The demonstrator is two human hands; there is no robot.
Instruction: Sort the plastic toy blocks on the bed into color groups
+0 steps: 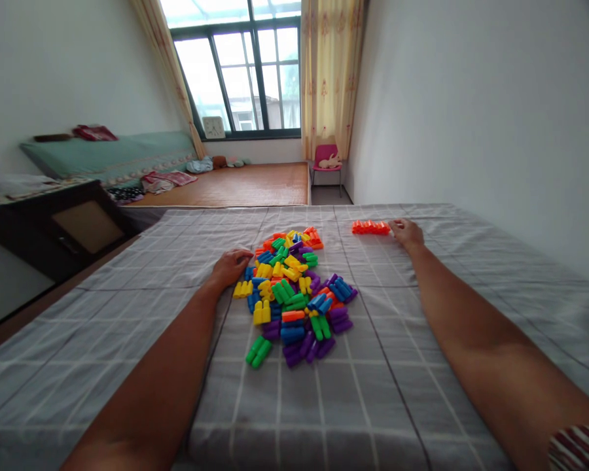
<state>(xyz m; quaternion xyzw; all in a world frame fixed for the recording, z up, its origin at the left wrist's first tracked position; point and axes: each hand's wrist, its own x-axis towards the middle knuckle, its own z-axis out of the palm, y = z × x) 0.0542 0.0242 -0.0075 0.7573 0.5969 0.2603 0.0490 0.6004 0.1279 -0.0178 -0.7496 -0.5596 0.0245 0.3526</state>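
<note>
Right hand (408, 233) meets the orange block row (370, 227) near the far edge of the table (294, 405); left hand (230, 267) lies beside the mixed block pile (283, 290). Pinching by either: cannot tell.

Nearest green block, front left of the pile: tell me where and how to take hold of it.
Pinch the green block mid-length across its two long outer sides, probably coming from the near left. Its rounded tubes lie side by side, slanting toward the far right, where the pile would likely crowd an approach.
</note>
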